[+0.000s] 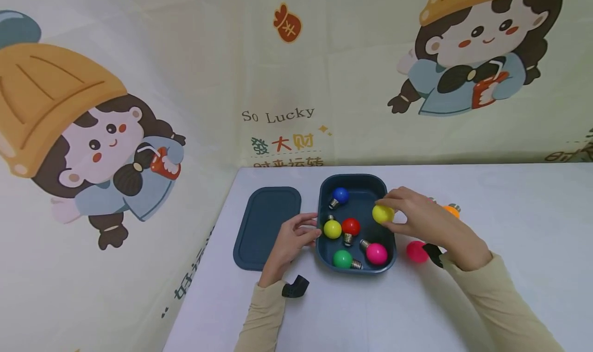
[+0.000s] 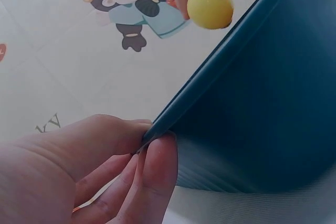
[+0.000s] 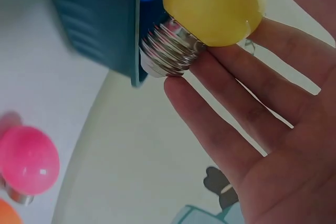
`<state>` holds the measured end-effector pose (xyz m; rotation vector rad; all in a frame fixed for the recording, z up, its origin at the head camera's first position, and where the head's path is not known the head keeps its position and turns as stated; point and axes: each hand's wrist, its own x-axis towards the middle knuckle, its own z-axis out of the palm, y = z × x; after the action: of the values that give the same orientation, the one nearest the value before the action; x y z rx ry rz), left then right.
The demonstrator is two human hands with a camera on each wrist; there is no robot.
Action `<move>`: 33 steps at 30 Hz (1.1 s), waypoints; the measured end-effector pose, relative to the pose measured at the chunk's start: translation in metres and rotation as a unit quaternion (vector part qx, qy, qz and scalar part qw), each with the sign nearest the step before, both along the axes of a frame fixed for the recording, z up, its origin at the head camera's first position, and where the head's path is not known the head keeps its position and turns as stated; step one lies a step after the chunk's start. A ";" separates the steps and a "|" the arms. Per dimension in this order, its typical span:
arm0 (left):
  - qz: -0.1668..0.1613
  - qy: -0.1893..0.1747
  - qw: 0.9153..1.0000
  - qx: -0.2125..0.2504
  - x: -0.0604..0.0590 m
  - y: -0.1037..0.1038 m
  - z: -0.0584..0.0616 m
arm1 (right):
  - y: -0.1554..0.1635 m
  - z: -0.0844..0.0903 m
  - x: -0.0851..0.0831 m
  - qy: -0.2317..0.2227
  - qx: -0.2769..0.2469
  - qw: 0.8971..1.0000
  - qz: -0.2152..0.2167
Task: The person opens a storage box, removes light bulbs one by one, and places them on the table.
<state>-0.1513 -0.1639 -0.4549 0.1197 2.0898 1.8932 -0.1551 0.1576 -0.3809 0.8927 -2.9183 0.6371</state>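
**Yellow bulb held over the tub's right rim**

The counter (image 1: 509,269) in front of you is white, backed by a cartoon-printed cloth (image 1: 139,84). Near its back edge, toward the left corner, sits the dark blue tub (image 1: 356,267), with its lid (image 1: 266,226) lying flat just beside it on the left. Your left hand (image 1: 292,239) pinches the tub's left rim between thumb and fingers. Your right hand (image 1: 423,218) grasps a yellow bulb (image 1: 383,214) at the tub's right rim, metal screw base against the rim's edge. Inside the tub lie blue (image 1: 340,195), yellow (image 1: 332,229), red (image 1: 350,226), pink (image 1: 376,253) and green (image 1: 343,259) bulbs. On the counter right of the tub, partly behind your right hand, rest another pink bulb (image 1: 415,251) and an orange one (image 1: 451,210).
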 end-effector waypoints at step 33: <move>0.005 0.003 1.000 -0.009 0.002 0.000 -0.002 | 0.047 -0.050 0.014 -0.048 -0.019 0.997 -0.054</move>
<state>-0.1489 -0.1638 -0.4566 0.1103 2.1138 1.8817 -0.1409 0.2050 -0.4311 0.7135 -3.0023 0.7437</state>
